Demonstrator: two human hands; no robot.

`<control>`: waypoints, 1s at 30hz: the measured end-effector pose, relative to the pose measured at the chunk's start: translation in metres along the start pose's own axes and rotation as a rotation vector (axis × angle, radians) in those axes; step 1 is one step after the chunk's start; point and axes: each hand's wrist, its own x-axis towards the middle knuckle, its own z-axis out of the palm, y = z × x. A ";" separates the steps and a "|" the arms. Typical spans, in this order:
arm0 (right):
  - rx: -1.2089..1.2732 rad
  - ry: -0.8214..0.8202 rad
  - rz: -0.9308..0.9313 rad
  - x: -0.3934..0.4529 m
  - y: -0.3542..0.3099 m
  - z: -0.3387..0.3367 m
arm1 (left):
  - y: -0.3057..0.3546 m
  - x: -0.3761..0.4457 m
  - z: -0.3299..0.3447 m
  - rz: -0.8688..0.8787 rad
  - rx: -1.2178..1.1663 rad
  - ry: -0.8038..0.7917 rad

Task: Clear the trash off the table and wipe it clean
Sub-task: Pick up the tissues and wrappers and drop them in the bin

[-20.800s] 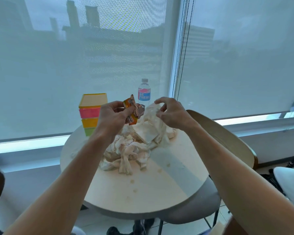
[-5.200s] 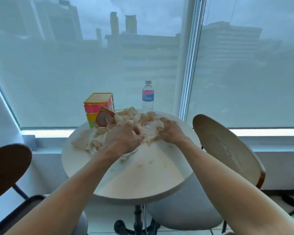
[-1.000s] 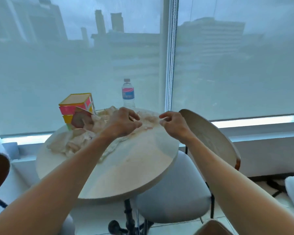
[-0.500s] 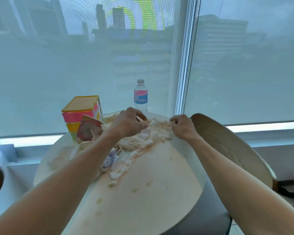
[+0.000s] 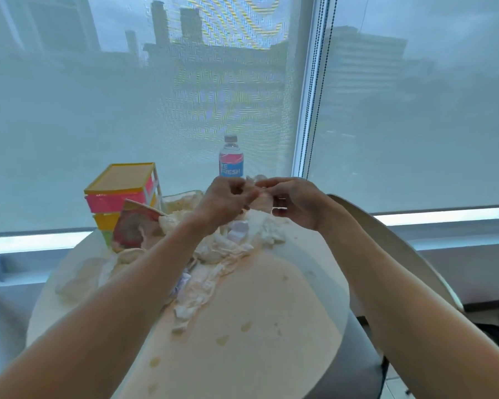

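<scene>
Left hand: the left hand (image 5: pixel 224 201) is raised above the far side of the table, fingers curled, pinching a small crumpled tissue (image 5: pixel 262 200) between thumb and fingertips.
Right hand: the right hand (image 5: pixel 296 204) meets the left just beside it, fingers bent, pinching the same tissue from the other side.
Held tissue: a pale wad, lifted clear of the heap below; it sits between the two hands and is partly hidden by them.
Tissue pile: a heap of crumpled tissues (image 5: pixel 213 254) lies on the far half of the table, running from the far edge down toward the middle, with a loose tail ending near the centre.
Wrapper: a torn wrapper (image 5: pixel 133 226) with a reddish print stands tilted at the far left of the heap, leaning against the box.
Box: a box (image 5: pixel 121 194) with yellow, pink and green bands stands at the far left edge of the table.
Bottle: a water bottle (image 5: pixel 231 161) with a red and blue label stands upright beyond the hands at the far edge; whether it rests on the table or on the sill, I cannot tell.
Table: a round pale table (image 5: pixel 257 341); its near half shows a few small wet spots and smears.
Chair: a curved chair back (image 5: pixel 392 246) stands just beside the right edge of the table.
</scene>
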 end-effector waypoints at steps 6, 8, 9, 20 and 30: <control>-0.711 0.210 0.000 0.021 0.030 -0.009 | -0.008 0.009 -0.007 -0.004 0.128 0.138; -1.069 0.158 0.117 0.023 0.044 -0.010 | -0.007 0.008 -0.008 -0.009 0.140 0.146; -1.161 0.155 0.152 0.024 0.050 -0.011 | -0.006 0.007 -0.008 -0.010 0.141 0.145; -0.788 0.401 -0.097 -0.005 0.050 -0.018 | 0.005 -0.017 0.006 -0.045 0.193 0.159; -0.455 0.419 -0.213 -0.087 0.042 -0.046 | 0.031 -0.069 0.054 -0.045 0.212 0.172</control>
